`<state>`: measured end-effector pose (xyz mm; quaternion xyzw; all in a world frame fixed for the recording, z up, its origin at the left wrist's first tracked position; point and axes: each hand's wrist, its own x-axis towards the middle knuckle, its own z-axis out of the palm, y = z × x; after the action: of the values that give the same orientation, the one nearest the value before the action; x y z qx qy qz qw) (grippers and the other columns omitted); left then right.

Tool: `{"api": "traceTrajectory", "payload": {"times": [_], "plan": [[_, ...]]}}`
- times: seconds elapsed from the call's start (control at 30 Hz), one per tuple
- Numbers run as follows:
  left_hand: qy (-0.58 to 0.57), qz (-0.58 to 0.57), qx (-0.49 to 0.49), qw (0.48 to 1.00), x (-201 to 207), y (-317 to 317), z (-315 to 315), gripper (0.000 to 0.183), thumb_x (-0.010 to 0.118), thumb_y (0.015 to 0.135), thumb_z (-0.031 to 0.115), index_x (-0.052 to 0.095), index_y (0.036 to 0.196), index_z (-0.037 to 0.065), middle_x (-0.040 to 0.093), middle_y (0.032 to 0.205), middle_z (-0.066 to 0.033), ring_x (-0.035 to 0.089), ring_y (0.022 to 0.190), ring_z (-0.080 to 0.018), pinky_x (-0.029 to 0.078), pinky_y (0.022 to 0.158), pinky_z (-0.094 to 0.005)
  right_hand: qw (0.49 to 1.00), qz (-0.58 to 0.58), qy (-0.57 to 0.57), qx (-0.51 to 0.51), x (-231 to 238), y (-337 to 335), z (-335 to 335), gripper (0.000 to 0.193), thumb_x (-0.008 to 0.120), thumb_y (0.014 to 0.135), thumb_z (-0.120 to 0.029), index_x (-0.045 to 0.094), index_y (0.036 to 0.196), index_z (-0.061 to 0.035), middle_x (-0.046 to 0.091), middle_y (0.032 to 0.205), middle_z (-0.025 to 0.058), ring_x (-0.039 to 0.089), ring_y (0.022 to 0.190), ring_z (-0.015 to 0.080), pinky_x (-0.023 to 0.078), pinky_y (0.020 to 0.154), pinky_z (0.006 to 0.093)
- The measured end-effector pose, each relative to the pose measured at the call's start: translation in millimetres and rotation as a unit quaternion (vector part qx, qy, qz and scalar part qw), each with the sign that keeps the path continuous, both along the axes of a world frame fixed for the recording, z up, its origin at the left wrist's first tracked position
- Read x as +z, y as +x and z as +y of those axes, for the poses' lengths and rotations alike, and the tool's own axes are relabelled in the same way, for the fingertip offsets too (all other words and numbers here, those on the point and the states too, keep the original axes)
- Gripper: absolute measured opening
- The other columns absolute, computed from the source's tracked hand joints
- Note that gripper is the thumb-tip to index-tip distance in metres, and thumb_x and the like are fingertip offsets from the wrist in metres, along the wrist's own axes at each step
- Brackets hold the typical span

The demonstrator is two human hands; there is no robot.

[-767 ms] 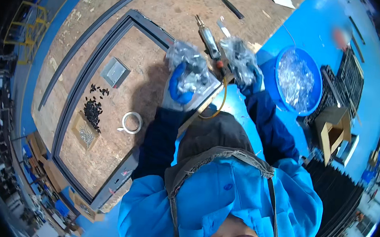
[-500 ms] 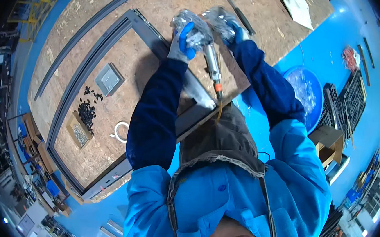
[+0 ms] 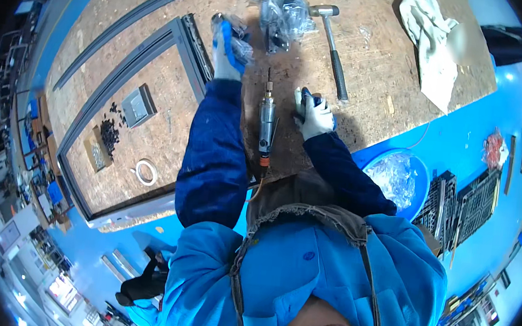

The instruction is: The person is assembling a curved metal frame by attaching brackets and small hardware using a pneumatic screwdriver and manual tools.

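My left hand (image 3: 226, 51), in a white and blue glove, is closed on a crumpled clear plastic bag (image 3: 241, 44) beside the corner of a dark grey frame (image 3: 113, 58). What the bag holds is blurred. My right hand (image 3: 316, 115), gloved too, is low over the table with its fingers apart and seemingly nothing in them. Between the hands lies a silver air screwdriver (image 3: 266, 123), its bit pointing away from me. Farther off rests another clear plastic bag (image 3: 283, 16) with dark parts inside. A hammer (image 3: 336, 64) with a black grip lies to its right.
On the wooden table (image 3: 381, 68) are a white cloth (image 3: 429, 50), a grey box (image 3: 138, 107), black pieces (image 3: 109, 135), a small carton of screws (image 3: 97, 150), a white ring (image 3: 146, 172) and a long grey strip (image 3: 139, 25). A blue tub (image 3: 422, 183) of plastic film stands right.
Both hands held plastic bags above the screwdriver. My right hand has let go and drawn nearer; a bag now lies beside the hammer. My left hand has moved left with its bag.
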<state>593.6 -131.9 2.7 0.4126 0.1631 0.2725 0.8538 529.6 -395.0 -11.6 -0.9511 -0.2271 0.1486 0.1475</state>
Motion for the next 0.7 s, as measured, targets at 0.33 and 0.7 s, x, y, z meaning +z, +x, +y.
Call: {"api": "traceTrajectory", "payload": {"times": [0.33,0.7], "plan": [[-0.229,-0.055,-0.056,0.970,83.3,-85.8,-98.2,0.055,0.050,0.088,0.048,0.049,0.127,0.009,0.056,0.121,-0.0125,0.053,0.112,-0.0333,0.039,0.100,-0.0496,0.992,0.054,0.114,-0.008,-64.8,47.9,-49.0,0.040,0.064,0.076,-0.024,0.050,0.112,-0.0149,0.057,0.087,0.0161,0.061,0.075,0.0331,0.049,0.063,0.0446],[-0.212,-0.136,-0.201,0.947,87.3,-76.2,-179.3,0.056,0.047,0.093,0.039,0.035,0.137,0.006,0.038,0.140,-0.0144,0.031,0.132,-0.0328,0.027,0.109,-0.0494,0.728,0.234,0.636,-0.109,125.5,93.2,-55.4,0.028,0.050,0.090,-0.015,0.051,0.113,0.0002,0.055,0.077,0.0064,0.050,0.057,0.0115,0.044,0.048,0.0245]]}}
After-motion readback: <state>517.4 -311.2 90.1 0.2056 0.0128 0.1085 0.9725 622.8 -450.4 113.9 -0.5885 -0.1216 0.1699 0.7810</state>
